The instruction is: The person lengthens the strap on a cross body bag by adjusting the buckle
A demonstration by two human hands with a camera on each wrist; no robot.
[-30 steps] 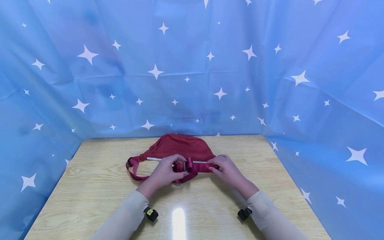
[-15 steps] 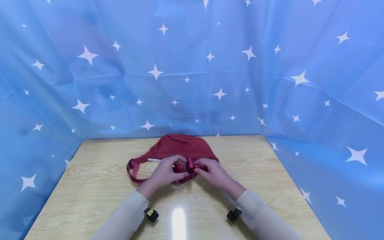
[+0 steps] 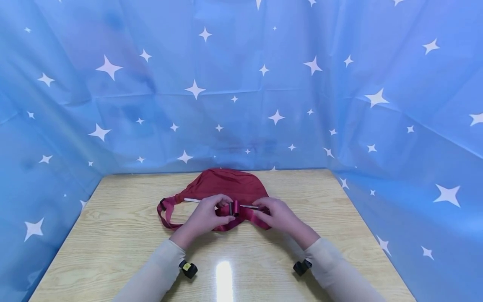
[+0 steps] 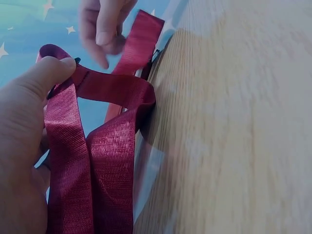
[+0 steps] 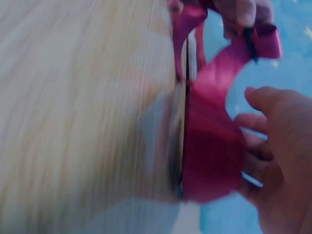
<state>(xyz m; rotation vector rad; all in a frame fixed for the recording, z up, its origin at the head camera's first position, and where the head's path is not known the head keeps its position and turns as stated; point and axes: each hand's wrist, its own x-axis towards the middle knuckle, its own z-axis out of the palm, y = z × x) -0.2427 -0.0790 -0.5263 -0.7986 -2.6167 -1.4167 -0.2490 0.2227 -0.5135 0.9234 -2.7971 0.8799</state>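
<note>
A dark red waist bag (image 3: pixel 226 184) lies on the table, its webbing strap (image 4: pixel 112 161) looped toward me. My left hand (image 3: pixel 205 214) pinches the strap at a dark slider buckle (image 5: pixel 250 45), with a short loop of webbing standing up beside it. To the right of the buckle is my right hand (image 3: pixel 277 214), thumb and fingers apart. In the right wrist view, the loose strap end (image 5: pixel 212 156) hangs beside those fingers, blurred. Its tip sticks out free in the left wrist view, next to the right hand (image 4: pixel 107 27).
Beneath everything is a wood-grain table (image 3: pixel 124 251). A blue star-printed curtain (image 3: pixel 241 84) hangs behind and at both sides. Another dark buckle (image 3: pixel 163 204) sits on the strap loop at the bag's left. Each wrist wears a small black camera (image 3: pixel 188 268).
My right hand moved left to the webbing by the buckle, then drew back right. The strap end now lies loose, slanting down to the right. The left hand keeps its place.
</note>
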